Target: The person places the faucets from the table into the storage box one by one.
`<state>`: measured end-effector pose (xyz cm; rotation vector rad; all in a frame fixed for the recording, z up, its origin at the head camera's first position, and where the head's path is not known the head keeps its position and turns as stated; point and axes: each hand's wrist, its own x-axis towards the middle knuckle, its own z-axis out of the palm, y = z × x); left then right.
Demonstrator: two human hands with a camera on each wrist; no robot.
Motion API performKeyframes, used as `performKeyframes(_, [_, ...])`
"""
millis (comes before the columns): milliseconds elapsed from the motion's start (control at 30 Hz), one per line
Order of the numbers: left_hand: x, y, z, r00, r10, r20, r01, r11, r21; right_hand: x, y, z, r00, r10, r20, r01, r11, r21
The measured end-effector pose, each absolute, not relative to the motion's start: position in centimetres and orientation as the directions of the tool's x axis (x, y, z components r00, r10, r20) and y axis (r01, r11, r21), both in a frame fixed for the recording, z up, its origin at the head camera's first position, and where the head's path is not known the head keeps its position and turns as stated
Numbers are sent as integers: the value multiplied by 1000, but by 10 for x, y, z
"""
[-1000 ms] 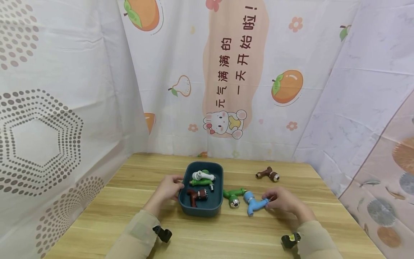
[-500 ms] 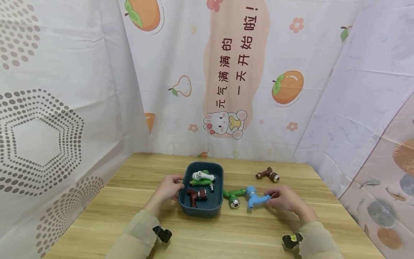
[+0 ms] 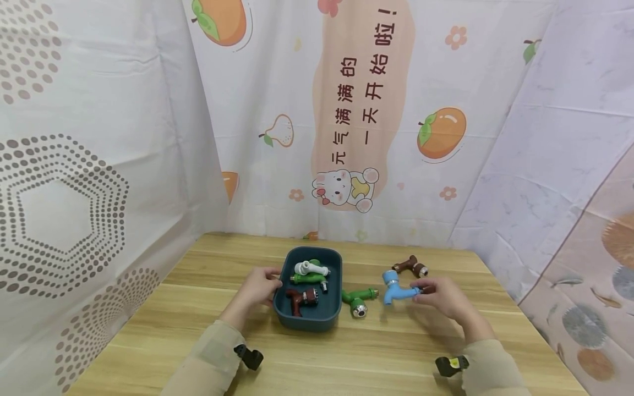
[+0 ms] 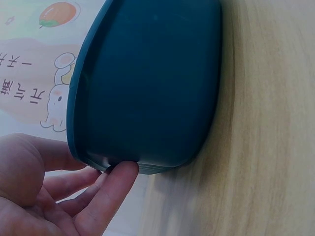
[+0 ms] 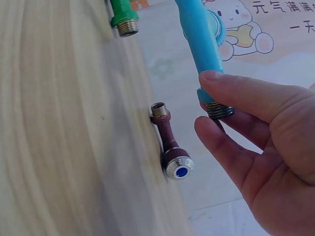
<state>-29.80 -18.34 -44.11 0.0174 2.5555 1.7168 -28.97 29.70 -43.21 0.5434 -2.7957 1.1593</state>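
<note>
My right hand (image 3: 442, 298) holds a light blue faucet (image 3: 399, 293) by its threaded end, raised over the table. In the right wrist view, the thumb and fingers pinch that blue faucet (image 5: 201, 42) near the metal thread. My left hand (image 3: 258, 290) grips the left side of a dark teal plastic bin (image 3: 309, 324); in the left wrist view, the fingers curl at the wall of the bin (image 4: 147, 88). Inside the bin lie a white faucet (image 3: 317, 269), a green faucet (image 3: 307, 279) and a dark red-brown faucet (image 3: 297, 300).
A green faucet (image 3: 358, 300) lies on the wooden table (image 3: 376, 357) just right of the bin. Farther back on the right lies a brown faucet (image 3: 410, 265), its blue-centred knob showing in the right wrist view. Patterned curtains (image 3: 277, 181) hang behind the table and on both sides.
The right hand has lifted the blue faucet off the table and moved it slightly right and away from the person. Left hand and bin stay in place.
</note>
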Motion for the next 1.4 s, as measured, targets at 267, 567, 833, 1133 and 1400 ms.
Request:
performKeyframes(267, [-299, -184, -442, -999, 32, -43, -28, 388, 921, -288, 299, -428, -944, -263, 198, -324, 643, -694])
performKeyframes(567, [-298, -183, -442, -998, 36, -50, -34, 355, 934, -288, 298, -427, -951, -251, 179, -302, 648, -699])
performKeyframes(833, [-299, -183, -444, -998, 47, -44, -25, 340, 940, -287, 298, -426, -954, -243, 173, -293, 658, -693])
performKeyframes(1133, [-297, -182, -443, -998, 45, -49, -32, 333, 942, -287, 298, -426, -952, -249, 179, -302, 663, -685])
performKeyframes(1400, [-298, -182, -441, -997, 46, -62, -44, 328, 944, -290, 295, -429, -948, -255, 191, -315, 662, -680])
